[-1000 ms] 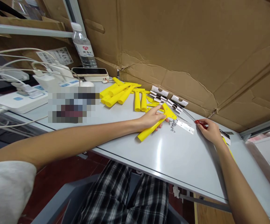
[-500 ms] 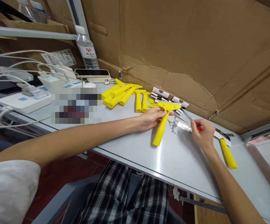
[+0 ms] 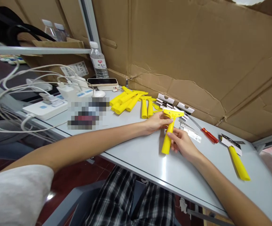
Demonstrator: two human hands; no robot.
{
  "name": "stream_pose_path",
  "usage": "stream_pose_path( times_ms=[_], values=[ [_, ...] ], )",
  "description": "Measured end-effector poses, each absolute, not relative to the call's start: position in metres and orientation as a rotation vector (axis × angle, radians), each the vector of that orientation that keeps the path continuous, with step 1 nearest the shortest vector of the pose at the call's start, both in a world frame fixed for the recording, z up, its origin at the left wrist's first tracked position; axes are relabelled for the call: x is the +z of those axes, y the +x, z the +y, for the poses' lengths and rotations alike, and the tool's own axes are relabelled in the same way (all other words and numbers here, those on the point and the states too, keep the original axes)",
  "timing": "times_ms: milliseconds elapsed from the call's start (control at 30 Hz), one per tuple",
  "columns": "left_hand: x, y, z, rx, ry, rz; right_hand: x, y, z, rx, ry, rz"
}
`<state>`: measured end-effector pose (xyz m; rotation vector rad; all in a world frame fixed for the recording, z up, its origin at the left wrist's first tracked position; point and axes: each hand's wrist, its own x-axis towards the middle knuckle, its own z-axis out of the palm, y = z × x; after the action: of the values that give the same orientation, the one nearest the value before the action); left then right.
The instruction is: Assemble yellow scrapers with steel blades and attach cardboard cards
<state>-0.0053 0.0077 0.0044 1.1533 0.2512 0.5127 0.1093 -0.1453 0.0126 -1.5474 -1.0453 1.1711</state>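
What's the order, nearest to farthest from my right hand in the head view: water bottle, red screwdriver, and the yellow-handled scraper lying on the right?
1. Red screwdriver: just right of your right hand.
2. Yellow-handled scraper: farther right on the table.
3. Water bottle: well to the left, toward the back.

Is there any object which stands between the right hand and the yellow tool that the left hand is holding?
Nothing visible does. The right hand already touches the handle of the yellow tool, below the left hand. The red screwdriver lies to the right, out of the way.
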Motion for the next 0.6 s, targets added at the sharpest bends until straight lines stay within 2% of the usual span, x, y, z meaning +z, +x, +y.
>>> stream_pose_path(
  times_ms=[167, 467, 600],
  values=[
    [0.018, -0.008, 0.022, 0.749, 1.431, 0.546, 0.006, 0.119, -0.156, 1.210, -1.430, -0.940],
    [0.041, -0.021, 0.058, 1.167, 1.921, 0.616, 0.000, 0.125, -0.159, 1.241, -1.290, -0.944],
    [0.053, -0.014, 0.080, 1.092, 2.096, 0.747, 0.000, 0.126, -0.160, 1.255, -1.293, -0.940]
  ],
)
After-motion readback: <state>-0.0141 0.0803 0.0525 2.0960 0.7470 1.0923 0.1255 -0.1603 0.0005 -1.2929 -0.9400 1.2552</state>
